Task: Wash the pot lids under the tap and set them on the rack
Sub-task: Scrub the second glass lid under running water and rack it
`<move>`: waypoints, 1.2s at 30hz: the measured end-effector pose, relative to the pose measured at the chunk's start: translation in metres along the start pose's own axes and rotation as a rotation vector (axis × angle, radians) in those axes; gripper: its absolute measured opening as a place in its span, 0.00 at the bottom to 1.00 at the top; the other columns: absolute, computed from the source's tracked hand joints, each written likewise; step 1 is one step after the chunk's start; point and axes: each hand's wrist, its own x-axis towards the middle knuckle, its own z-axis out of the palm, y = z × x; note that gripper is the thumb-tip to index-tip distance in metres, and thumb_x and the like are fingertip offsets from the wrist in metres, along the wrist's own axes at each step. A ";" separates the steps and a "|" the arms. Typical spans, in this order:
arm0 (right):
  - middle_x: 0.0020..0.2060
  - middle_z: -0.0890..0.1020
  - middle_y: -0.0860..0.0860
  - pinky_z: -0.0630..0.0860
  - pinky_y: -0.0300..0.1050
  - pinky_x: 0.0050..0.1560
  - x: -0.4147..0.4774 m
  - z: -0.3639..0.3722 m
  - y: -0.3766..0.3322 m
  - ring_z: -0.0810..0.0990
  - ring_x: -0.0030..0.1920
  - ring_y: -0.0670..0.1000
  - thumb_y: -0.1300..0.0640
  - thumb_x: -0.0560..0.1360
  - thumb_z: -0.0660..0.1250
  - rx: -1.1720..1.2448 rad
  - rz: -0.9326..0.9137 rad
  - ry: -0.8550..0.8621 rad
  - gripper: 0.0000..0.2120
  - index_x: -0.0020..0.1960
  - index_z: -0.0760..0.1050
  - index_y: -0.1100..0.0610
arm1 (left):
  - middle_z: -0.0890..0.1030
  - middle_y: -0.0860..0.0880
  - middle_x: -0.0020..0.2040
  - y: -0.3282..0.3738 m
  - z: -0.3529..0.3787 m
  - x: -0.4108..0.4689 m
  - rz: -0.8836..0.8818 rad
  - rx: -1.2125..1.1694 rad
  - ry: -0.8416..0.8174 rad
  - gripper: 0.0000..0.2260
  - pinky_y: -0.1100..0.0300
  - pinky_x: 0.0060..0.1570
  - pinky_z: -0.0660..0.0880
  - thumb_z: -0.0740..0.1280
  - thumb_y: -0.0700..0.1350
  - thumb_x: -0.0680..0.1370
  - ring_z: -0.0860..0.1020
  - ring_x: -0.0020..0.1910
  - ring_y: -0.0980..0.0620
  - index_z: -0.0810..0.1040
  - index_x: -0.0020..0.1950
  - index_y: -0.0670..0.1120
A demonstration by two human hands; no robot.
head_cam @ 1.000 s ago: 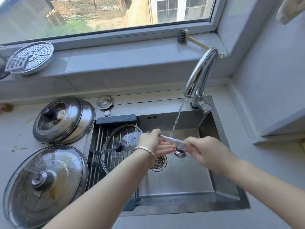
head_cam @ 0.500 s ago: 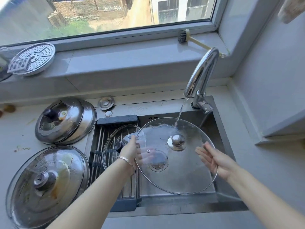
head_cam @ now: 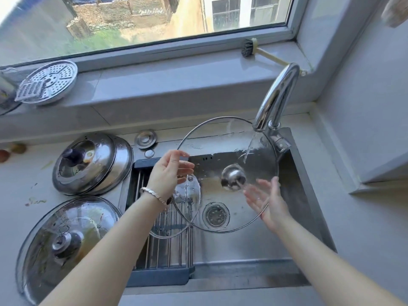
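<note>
Glass lid [head_cam: 220,140] between flat left hand [head_cam: 167,173], right hand [head_cam: 271,204].

Daylight falls through a wide grey-framed window [head_cam: 154,23] that looks out on brick buildings and grass, above a deep grey sill [head_cam: 176,80], with a plain grey wall [head_cam: 375,96] on the right and a pale countertop [head_cam: 364,228] below.

Counter [head_cam: 19,180], steel lid [head_cam: 92,163], glass lid [head_cam: 66,241] (smeared)

The glass lid [head_cam: 233,177] has risen closer beneath the tap [head_cam: 276,96].
</note>
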 end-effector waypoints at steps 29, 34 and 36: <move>0.72 0.64 0.58 0.64 0.51 0.69 0.063 -0.009 -0.092 0.64 0.72 0.55 0.50 0.80 0.55 -0.382 -0.125 0.145 0.25 0.74 0.58 0.59 | 0.66 0.51 0.14 -0.068 0.025 -0.005 -0.539 -0.491 0.299 0.23 0.70 0.17 0.68 0.52 0.60 0.79 0.66 0.12 0.57 0.57 0.30 0.48; 0.73 0.63 0.53 0.60 0.45 0.72 0.076 0.026 -0.086 0.59 0.74 0.50 0.54 0.79 0.58 -0.219 -0.171 0.088 0.22 0.72 0.64 0.56 | 0.72 0.48 0.19 -0.049 0.004 -0.005 -0.403 -0.317 0.399 0.22 0.65 0.20 0.71 0.54 0.59 0.79 0.71 0.14 0.55 0.63 0.31 0.45; 0.74 0.59 0.54 0.55 0.46 0.72 0.074 0.034 -0.088 0.55 0.75 0.51 0.57 0.80 0.55 -0.226 -0.166 0.070 0.22 0.73 0.60 0.59 | 0.74 0.47 0.19 -0.041 -0.001 -0.006 -0.357 -0.248 0.420 0.23 0.65 0.20 0.72 0.55 0.58 0.79 0.71 0.13 0.55 0.65 0.31 0.44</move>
